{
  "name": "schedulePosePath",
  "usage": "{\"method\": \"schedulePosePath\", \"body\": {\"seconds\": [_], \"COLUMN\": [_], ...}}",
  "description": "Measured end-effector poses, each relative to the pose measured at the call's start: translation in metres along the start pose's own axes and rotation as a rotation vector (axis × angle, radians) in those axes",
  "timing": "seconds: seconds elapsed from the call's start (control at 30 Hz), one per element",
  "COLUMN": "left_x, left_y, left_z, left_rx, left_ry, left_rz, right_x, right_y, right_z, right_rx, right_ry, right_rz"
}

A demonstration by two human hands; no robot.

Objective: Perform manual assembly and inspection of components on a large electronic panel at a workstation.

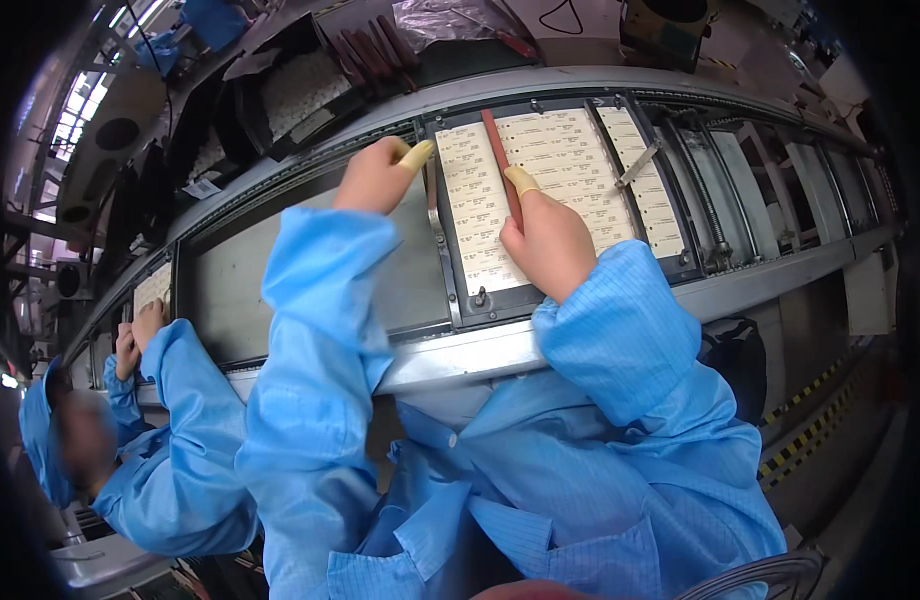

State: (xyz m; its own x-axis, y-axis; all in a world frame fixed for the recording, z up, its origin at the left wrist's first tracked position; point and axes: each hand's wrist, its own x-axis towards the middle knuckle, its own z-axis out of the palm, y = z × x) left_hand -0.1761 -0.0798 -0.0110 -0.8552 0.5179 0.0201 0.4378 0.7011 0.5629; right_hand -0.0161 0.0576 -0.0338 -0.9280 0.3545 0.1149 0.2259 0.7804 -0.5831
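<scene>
A black-framed fixture in front of me carries cream-white panels in rows with small print. My right hand, a yellow cot on one finger, is closed on a flat reddish-brown bar. The bar slants over the panels, its far end near the frame's back edge. My left hand, with a yellow cot too, hovers by the fixture's left edge, its fingers drawn together. Whatever is in them, if anything, cannot be made out. A metal lever sits on the fixture's right part.
The fixture lies on a conveyor with a metal rail along its near side. Left of it is a grey plate. Beyond stand a black bin of small white parts and more reddish bars. A co-worker in blue works at left.
</scene>
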Motion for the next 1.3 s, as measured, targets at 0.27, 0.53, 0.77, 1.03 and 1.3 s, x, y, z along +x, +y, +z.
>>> {"method": "schedulePosePath", "body": {"seconds": [0.27,0.53,0.77,1.03,1.3], "left_x": [0.027,-0.001,-0.027,-0.081,-0.098], "left_y": [0.016,0.076,0.051,-0.15,-0.176], "left_z": [0.005,0.028,-0.004,-0.046,-0.044], "left_rx": [0.277,0.315,0.12,-0.167,0.093], "left_ry": [-0.088,-0.228,-0.23,0.143,0.034], "left_rz": [-0.064,0.342,0.432,-0.185,-0.303], "right_x": [0.003,0.002,0.003,-0.001,-0.008], "right_y": [-0.009,-0.005,-0.004,-0.032,-0.07], "right_z": [0.001,0.003,-0.002,-0.005,0.038], "right_rx": [0.014,0.031,0.054,-0.086,-0.608], "right_ry": [-0.045,-0.006,-0.014,0.229,-0.013], "right_rz": [0.083,0.095,0.078,-0.179,-0.531]}}
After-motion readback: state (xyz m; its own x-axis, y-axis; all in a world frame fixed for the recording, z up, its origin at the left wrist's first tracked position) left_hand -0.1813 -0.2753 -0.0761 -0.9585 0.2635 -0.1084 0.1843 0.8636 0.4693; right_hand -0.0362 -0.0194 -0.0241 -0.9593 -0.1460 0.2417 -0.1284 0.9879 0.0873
